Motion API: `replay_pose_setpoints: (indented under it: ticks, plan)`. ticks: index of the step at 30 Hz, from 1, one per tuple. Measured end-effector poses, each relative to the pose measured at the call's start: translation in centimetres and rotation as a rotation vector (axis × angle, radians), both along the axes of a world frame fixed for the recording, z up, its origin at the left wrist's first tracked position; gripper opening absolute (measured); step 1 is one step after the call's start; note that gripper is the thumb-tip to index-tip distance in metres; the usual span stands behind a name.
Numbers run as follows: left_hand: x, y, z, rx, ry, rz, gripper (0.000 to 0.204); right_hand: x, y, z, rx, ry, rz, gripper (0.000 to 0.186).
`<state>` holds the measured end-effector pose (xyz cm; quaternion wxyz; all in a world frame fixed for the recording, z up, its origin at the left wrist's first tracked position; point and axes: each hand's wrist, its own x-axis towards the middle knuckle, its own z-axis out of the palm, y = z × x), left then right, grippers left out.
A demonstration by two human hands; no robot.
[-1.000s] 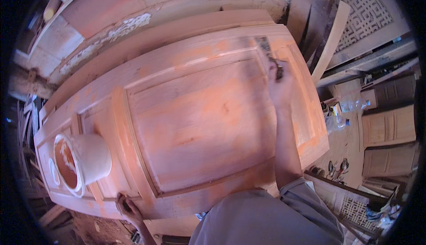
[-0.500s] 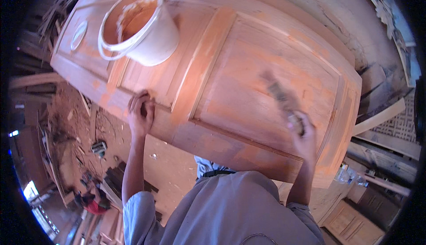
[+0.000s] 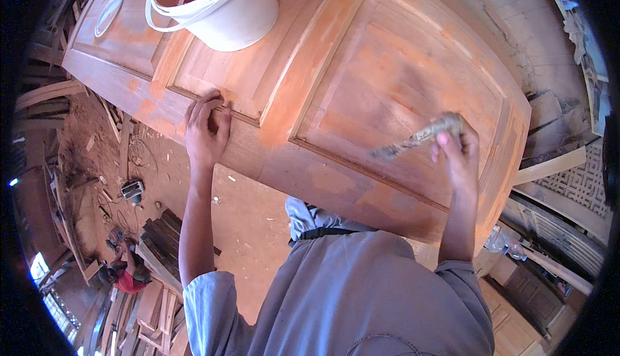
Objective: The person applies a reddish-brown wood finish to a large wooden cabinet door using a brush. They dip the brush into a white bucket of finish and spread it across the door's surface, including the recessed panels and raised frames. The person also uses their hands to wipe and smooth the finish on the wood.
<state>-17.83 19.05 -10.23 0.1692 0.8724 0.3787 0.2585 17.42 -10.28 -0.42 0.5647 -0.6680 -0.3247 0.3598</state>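
A large panelled wooden door (image 3: 310, 171) with orange smears lies flat in front of me. My right hand (image 3: 462, 146) is closed around a long, mottled, crusted tool (image 3: 413, 140). Its narrow end points left above the right-hand panel; I cannot tell whether it is a brush or a scraper. My left hand (image 3: 208, 130) rests on the door's near edge beside the middle panel's moulding. Its fingers are loosely curled, with a gap between thumb and fingers, and nothing shows in them. Beyond it a white bucket (image 3: 239, 17) stands on the door, coated inside with orange stuff.
A round white lid-like disc (image 3: 108, 15) lies on the door's far-left panel. Below left, a person in red (image 3: 129, 277) is low down near stacked timber (image 3: 165, 236) and a small machine (image 3: 132, 190). Clear plastic bottles (image 3: 500, 243) and planks stand at the right.
My right hand has moved up and rightward, and the tool has swung from pointing up-left to pointing left. My left hand stays on the door edge. The whole view has shifted slightly.
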Motion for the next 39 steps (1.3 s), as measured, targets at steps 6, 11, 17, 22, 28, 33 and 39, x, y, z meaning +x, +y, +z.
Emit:
replay_pose_setpoints:
  ticks: [6, 11, 17, 22, 28, 33, 39]
  plan:
    - [0.0, 0.2, -0.2, -0.002, -0.009, -0.002, 0.018, -5.3, 10.0, -1.5, 0.047, 0.168, -0.001, 0.027]
    - [-0.4, 0.2, -0.2, 0.004, -0.006, 0.010, 0.018, -6.2, 14.6, -5.6, -0.028, -0.011, 0.025, 0.026]
    - [-0.3, 0.3, -0.2, 0.010, -0.023, 0.006, 0.018, -5.9, 15.1, -6.6, -0.086, -0.034, 0.034, 0.027]
    - [-0.3, 0.1, -0.2, 0.028, -0.014, 0.016, 0.019, -5.2, 15.6, -7.7, -0.037, 0.113, 0.056, 0.028]
    - [-0.2, 0.2, -0.4, 0.024, -0.033, 0.001, 0.017, -6.8, 15.3, -8.1, -0.098, 0.028, 0.087, 0.030]
    - [-0.2, 0.1, -0.3, 0.019, -0.033, 0.008, 0.017, -6.6, 15.1, -6.9, -0.068, 0.125, 0.115, 0.033]
    - [-0.3, 0.2, -0.3, 0.013, -0.019, 0.000, 0.018, -7.0, 14.0, -3.5, 0.040, 0.011, 0.130, 0.032]
